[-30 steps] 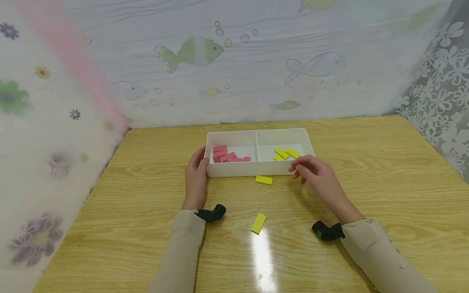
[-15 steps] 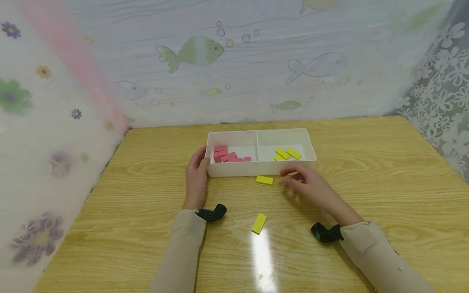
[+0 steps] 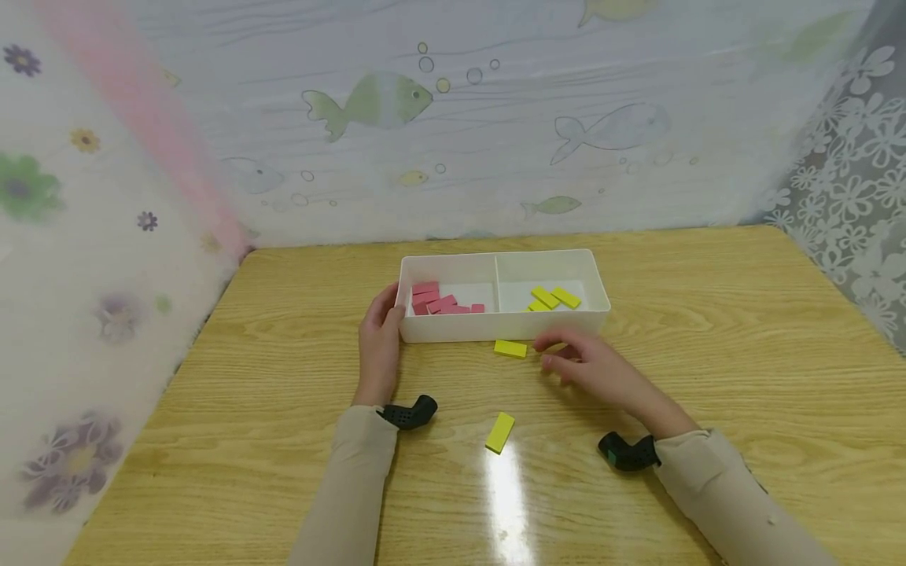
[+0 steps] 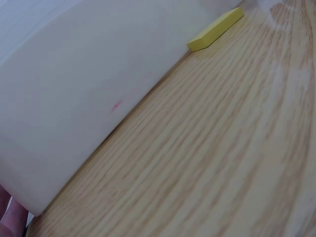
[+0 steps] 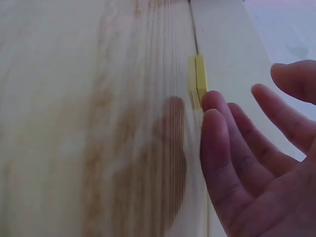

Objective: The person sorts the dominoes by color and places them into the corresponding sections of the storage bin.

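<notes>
A white two-compartment box stands on the table. My left hand holds its left end, thumb at the front corner; in the left wrist view only bits of the fingers show at that corner. My right hand is in front of the box with nothing in it, fingers loosely bent. Its fingertips are just right of a yellow domino block that lies flat along the box's front wall. In the right wrist view the fingers are spread apart close to that yellow block.
Several pink blocks lie in the left compartment and several yellow blocks in the right one. Another yellow block lies nearer on the wooden table. A patterned wall covering borders the table's far edge.
My right hand has moved left and down from the box's front right rim toward the yellow block beside the box. The left hand, the box and the blocks have stayed put.
</notes>
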{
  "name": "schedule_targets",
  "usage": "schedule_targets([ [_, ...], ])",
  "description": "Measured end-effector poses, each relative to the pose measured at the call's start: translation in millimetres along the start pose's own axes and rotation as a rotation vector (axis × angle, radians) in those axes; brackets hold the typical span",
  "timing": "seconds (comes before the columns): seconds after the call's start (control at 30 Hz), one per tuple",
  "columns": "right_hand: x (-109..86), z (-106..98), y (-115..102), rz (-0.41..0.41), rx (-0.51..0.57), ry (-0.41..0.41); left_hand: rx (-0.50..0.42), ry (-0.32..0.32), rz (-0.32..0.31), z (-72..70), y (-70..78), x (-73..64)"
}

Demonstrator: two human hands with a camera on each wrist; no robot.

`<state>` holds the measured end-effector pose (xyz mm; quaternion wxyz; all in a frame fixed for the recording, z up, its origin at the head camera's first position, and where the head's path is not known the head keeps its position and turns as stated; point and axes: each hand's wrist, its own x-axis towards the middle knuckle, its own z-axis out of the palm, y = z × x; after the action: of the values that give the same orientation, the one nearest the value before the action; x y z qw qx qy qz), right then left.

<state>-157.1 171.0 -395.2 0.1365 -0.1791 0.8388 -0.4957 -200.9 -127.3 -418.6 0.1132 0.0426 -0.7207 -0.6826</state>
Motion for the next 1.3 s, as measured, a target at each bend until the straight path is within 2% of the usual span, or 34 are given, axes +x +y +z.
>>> schedule_targets([
  [0.23,0.2,2.8,3.0,0.007,-0.088,-0.038,-0.002,0.005,0.012,0.8,-2.1,0.5],
  [0.5,-1.4,9.0,-1.5,-0.108,-0.254,-0.056,-0.005,-0.001,0.001,0.4,-0.7,0.5],
  [0.6,-2.1,13.5,-1.8,-0.164,-0.371,-0.055,-0.015,-0.009,-0.008,0.5,1.0,-0.3],
  [0.73,-3.9,17.9,-3.8,-0.228,-0.529,-0.062,-0.014,-0.012,-0.009,0.9,8.0,-3.9],
  [0.83,-5.6,19.7,-6.1,-0.250,-0.585,-0.087,-0.012,-0.010,-0.005,1.5,15.7,-8.1],
  [1.07,-6.9,24.0,-9.8,-0.247,-0.613,-0.131,0.000,-0.004,-0.014,2.8,25.9,-14.0],
  [1.3,-6.5,24.4,-10.7,-0.239,-0.590,-0.135,-0.020,-0.010,-0.012,1.5,15.8,-7.4],
])
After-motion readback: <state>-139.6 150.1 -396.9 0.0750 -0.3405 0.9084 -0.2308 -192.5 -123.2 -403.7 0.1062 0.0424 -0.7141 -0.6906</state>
